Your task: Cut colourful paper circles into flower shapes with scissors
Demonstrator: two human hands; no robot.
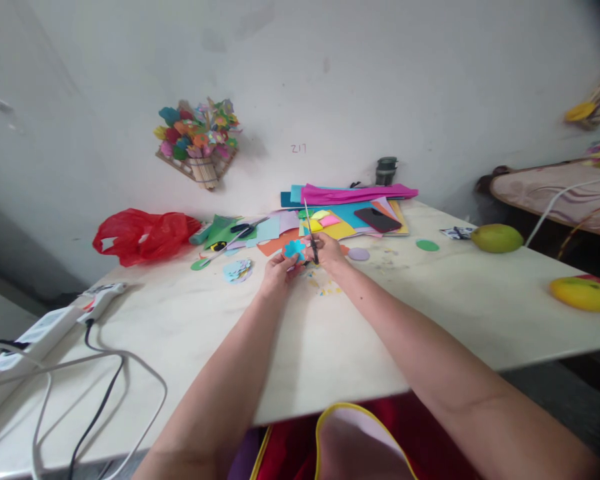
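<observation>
In the head view, low over the pale table, pinched between thumb and fingers of the left hand: a blue paper flower, close to the right hand and backed by something orange. In the right hand, with fingers closed around the dark handle: scissors, blades pointing upward, away from the body. Too small to tell which fingers sit in the loops, or whether the blades touch the paper. Beneath and just beside the hands, tiny scraps on the tabletop. To the left, a heap of pale scalloped cutouts, and beyond it a second pair of scissors, lying with its tip by a small green disc. To the right of the hands, a lavender disc, then, farther off, another green disc. Behind, layered coloured sheets with a dark phone on top, and a magenta sheet along the back. At the far left, a crumpled red bag; at the right, a greenish-yellow fruit. Up on the wall, a paper bouquet.
</observation>
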